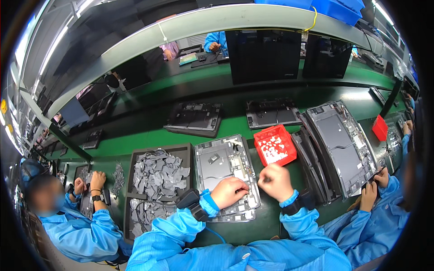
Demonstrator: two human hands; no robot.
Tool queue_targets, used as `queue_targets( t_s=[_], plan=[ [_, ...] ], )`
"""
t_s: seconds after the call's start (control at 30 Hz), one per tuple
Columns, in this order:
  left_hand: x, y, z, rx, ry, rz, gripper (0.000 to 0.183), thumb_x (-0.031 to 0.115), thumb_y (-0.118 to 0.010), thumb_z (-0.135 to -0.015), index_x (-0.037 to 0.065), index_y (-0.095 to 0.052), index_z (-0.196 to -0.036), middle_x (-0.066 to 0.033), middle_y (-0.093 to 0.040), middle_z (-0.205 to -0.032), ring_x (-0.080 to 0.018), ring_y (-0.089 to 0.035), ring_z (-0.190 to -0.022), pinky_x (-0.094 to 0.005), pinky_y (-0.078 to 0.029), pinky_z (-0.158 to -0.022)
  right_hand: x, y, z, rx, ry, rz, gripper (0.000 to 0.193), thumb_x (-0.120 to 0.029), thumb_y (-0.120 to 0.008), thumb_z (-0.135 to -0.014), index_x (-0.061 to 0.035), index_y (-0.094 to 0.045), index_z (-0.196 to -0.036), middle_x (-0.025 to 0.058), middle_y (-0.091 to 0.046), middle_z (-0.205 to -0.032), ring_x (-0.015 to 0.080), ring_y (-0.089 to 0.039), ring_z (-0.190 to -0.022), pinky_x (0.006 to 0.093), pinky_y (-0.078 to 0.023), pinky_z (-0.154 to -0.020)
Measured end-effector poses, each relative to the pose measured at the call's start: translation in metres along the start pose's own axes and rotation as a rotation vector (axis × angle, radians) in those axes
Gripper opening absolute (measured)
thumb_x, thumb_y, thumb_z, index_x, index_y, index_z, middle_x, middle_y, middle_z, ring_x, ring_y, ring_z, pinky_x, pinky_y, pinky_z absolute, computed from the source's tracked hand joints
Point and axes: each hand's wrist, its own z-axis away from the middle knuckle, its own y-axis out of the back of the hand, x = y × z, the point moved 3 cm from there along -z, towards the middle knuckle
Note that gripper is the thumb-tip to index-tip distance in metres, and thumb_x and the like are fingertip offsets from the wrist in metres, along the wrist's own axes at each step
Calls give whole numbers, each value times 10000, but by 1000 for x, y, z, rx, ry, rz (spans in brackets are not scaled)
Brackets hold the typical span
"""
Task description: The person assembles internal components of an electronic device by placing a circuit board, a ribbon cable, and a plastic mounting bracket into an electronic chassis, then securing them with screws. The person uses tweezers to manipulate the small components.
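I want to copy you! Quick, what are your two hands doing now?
Left hand: curled, knuckles up, resting on the grey tablet shell; any grip cannot be told.
Right hand: closed in a fist, contents hidden.

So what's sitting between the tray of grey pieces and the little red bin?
In the head view, the open silver device chassis lies between the dark tray and red bin, with the left hand resting on it.

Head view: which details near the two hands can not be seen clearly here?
- Head view: the right hand is closed, so anything in its fist is hidden.
- The left hand covers part of the open device chassis.
- The white pieces in the red bin are too small to identify.
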Motion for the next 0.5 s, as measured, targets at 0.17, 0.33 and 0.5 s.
queue_targets(
  t_s=[0.17, 0.33, 0.5],
  plan=[
    [0, 2, -6, -63, -19, 8, 83, 114, -677, -702, 70, -623, -748, -69, -618, -731, -251, -589, -692, -349, -471, -634, 49, 13, -16, 229, -114, 443, 159, -64, -615, -695, -57, -591, -851, 129, -544, -889, 323, -514, -857, 415, -421, -744],
    [4, 12, -4, -40, 6, -55, 101, 83, -668, -693, 77, -636, -789, -80, -617, -729, -261, -587, -697, -349, -472, -630, 24, 21, -8, 242, -130, -95, 137, -126, -574, -839, -6, -521, -803, 116, -488, -819, 247, -519, -719, 316, -422, -628],
    [6, 14, -4, -21, -52, -144, 149, 33, -672, -672, 55, -653, -818, -74, -621, -764, -260, -583, -702, -346, -480, -648, 10, -15, 41, 48, -409, -909, 117, 56, -566, -796, 10, -520, -893, 76, -499, -976, 139, -544, -893, 268, -481, -775]
  ],
)
